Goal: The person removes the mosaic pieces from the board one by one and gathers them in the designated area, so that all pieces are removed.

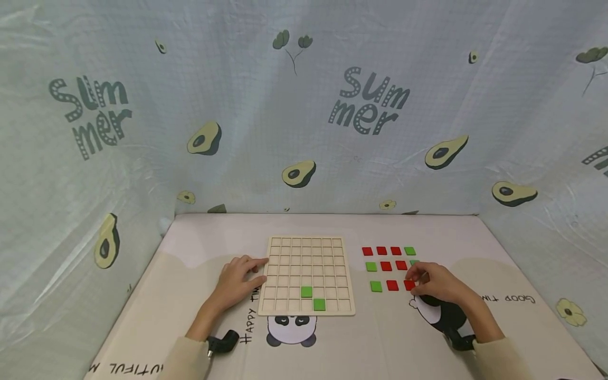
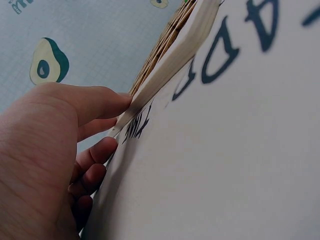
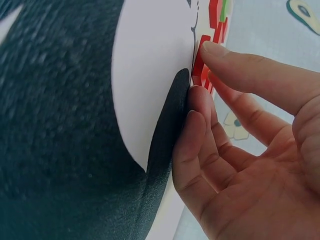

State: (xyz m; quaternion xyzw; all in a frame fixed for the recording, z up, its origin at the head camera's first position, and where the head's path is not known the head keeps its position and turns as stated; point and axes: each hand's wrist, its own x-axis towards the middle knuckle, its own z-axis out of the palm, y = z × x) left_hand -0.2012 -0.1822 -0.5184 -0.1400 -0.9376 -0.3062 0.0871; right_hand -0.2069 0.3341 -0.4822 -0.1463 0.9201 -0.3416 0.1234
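A wooden grid board (image 1: 289, 258) lies flat, with two green tiles (image 1: 306, 292) in squares near its front edge. My left hand (image 1: 239, 282) is at the board's left side, its thumb and index finger touching the rim (image 2: 165, 70); the other fingers bend loosely below in the left wrist view. To the right of the board, my right hand (image 1: 437, 282) pinches a red tile (image 3: 201, 57) at the near row's right end, thumb and index finger at its edges. The tile appears to be at table level. Part of a green tile (image 1: 414, 262) is hidden behind this hand.
Red tiles (image 1: 381, 250) and green tiles (image 1: 371, 267) lie in three rows right of the board. The tablecloth (image 1: 380, 343) has panda prints and lettering. A printed curtain (image 1: 304, 105) stands behind and at both sides. Black wrist devices (image 1: 223, 343) sit on both wrists.
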